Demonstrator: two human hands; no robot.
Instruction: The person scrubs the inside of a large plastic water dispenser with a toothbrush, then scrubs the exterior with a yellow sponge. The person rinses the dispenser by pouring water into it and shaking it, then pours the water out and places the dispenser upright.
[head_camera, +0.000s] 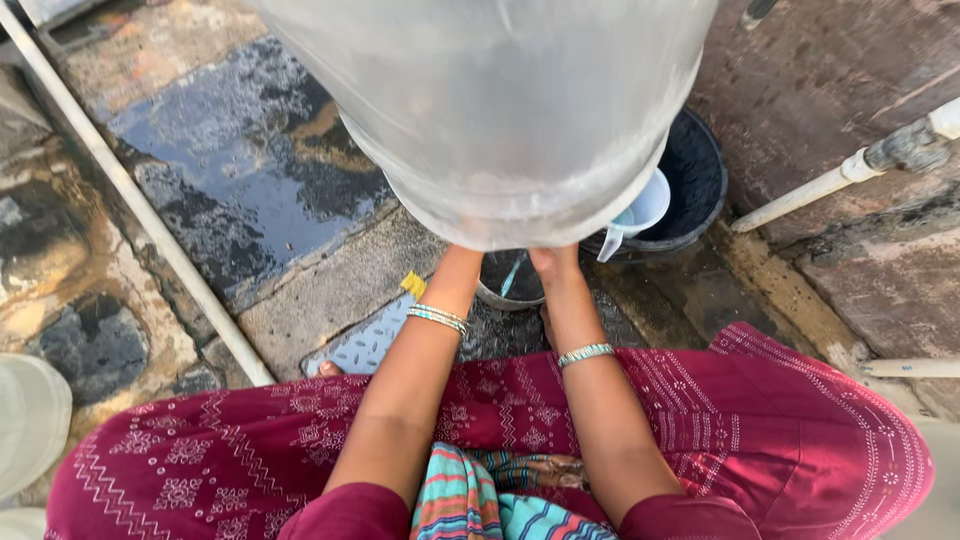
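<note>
A large translucent plastic water container (500, 110) is raised close to the camera and fills the top middle of the view. Both my arms reach up to its lower end. My left hand (462, 256) and my right hand (556, 262) press against it side by side, and the container hides most of their fingers. Each wrist carries green and silver bangles. Directly below the hands a small dark pot (508, 282) sits on the wet ground.
A black tub (695, 185) with a pale blue mug (640, 208) stands to the right. The stone floor (240, 180) is wet. White pipes run at left (130, 190) and right (830, 185). A patterned mat (365, 342) lies near my foot, and a white container (30, 420) sits at the left edge.
</note>
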